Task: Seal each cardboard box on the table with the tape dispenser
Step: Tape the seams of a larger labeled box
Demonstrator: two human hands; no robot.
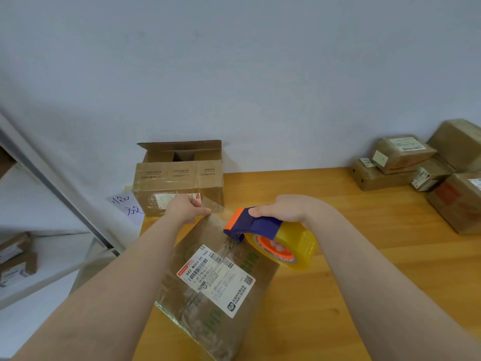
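Right hand: we see the right hand (285, 210) curled over the top of the tape dispenser (256, 225), thumb on its near side, gripping it firmly.
Tape dispenser: blue body with an orange front edge, with a yellow tape roll (294, 246) on an orange core. It is tilted, and its front edge sits down on the far part of the box top.
Left hand: the left hand (185, 208) pinches the free end of the clear tape strip (216, 205) between thumb and fingers, at the far edge of the box.
Tape strip: it runs from the left fingers to the front of the dispenser; how far it sticks to the cardboard we cannot tell.
Box in work: the cardboard box (260, 277) lies on the table just before us, turned at an angle, flaps closed, with a white shipping label (216, 280) on top.
Table: wooden table (338, 282), standing against a pale wall.
Open box: a second box (178, 186) stands at the far side near the wall, its top flaps up.
Right side: a pile of taped parcels (406, 155), well apart from the hands.
Left side: a paper note (126, 204) with handwritten characters beside the open box, and a white shelf (52, 280) holding more parcels.
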